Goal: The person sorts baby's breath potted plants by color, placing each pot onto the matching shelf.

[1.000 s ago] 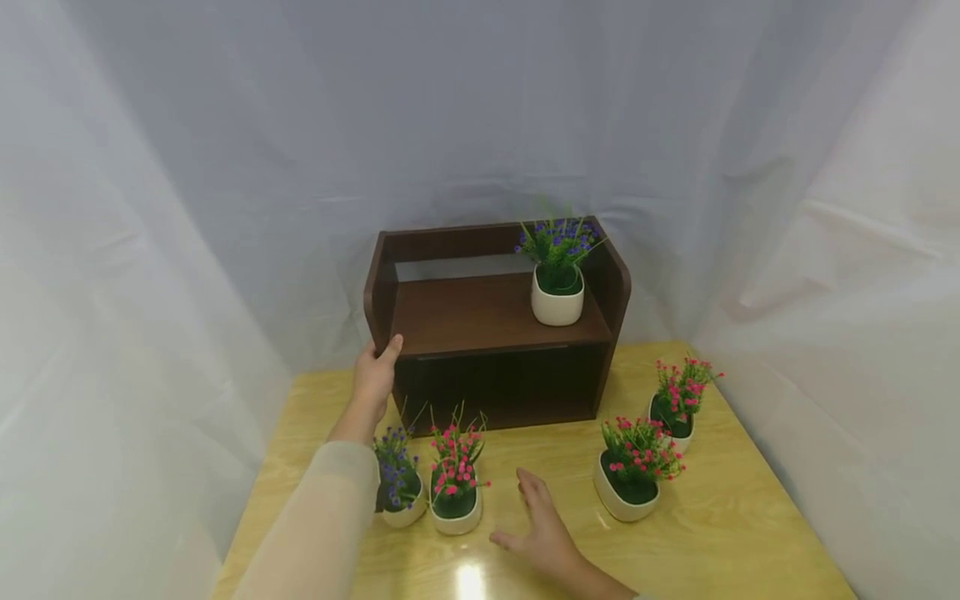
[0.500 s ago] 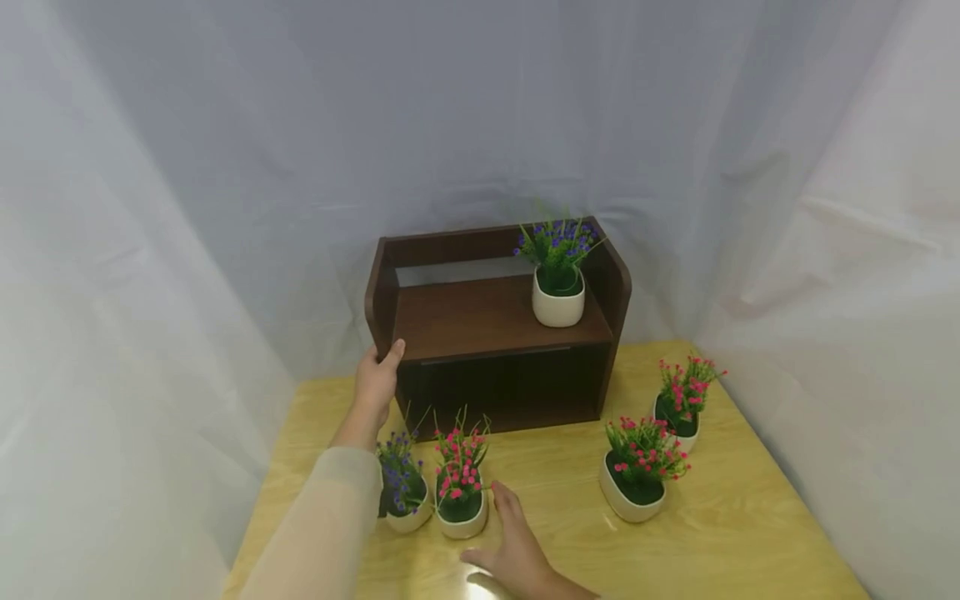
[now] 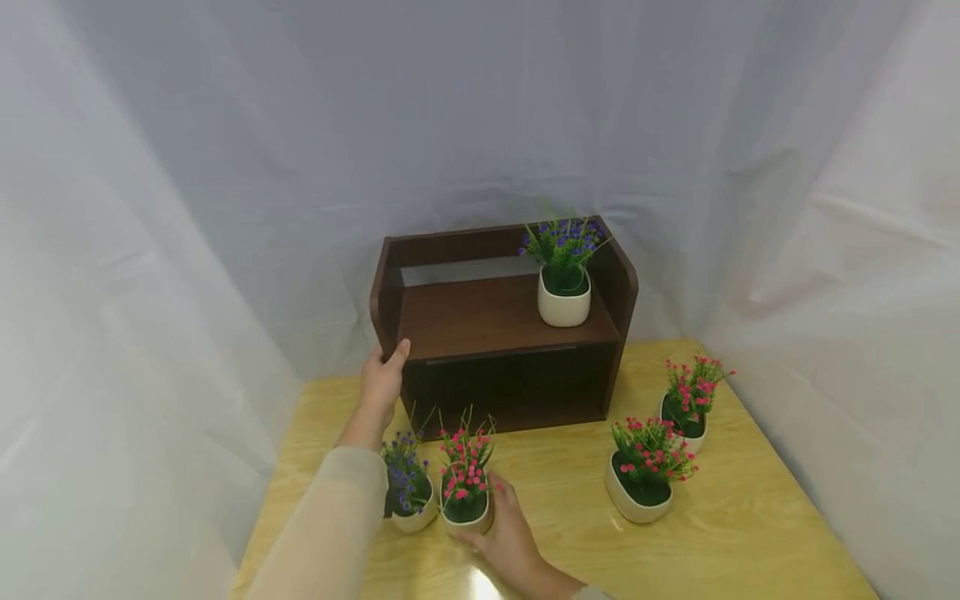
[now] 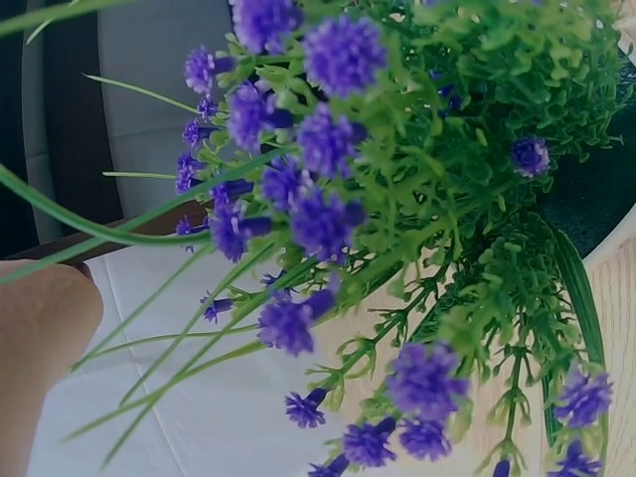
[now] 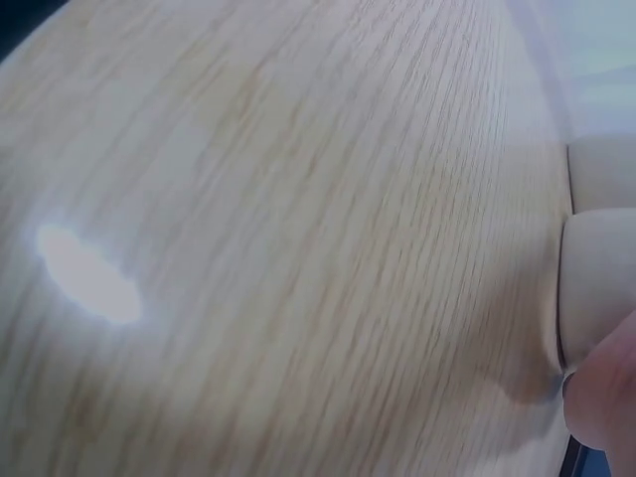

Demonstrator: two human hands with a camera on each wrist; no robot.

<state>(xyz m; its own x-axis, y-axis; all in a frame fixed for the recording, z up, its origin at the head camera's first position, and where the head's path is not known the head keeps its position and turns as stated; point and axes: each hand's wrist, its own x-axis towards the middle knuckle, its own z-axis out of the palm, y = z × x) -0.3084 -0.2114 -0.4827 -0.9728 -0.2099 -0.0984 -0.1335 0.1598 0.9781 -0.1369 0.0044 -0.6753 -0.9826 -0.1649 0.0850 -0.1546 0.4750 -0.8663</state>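
My left hand grips the front left edge of a dark brown wooden shelf, thumb over the upper board. Beside that forearm stands a white pot of purple flowers; its blooms fill the left wrist view, with part of the left hand at the edge. Right of it is a potted plant with pink flowers. My right hand holds this pot from the right and near side, fingers along its wall and thumb at the front. In the right wrist view a fingertip meets the white pot.
Another purple-flowered pot stands on the right of the shelf's upper board. Two pink-flowered pots, one nearer and one farther back, stand on the right of the light wooden table. Pale curtains hang around the table.
My right hand has moved left from open table to the pink-flowered pot and closed around its side. The left hand keeps its grip on the shelf.
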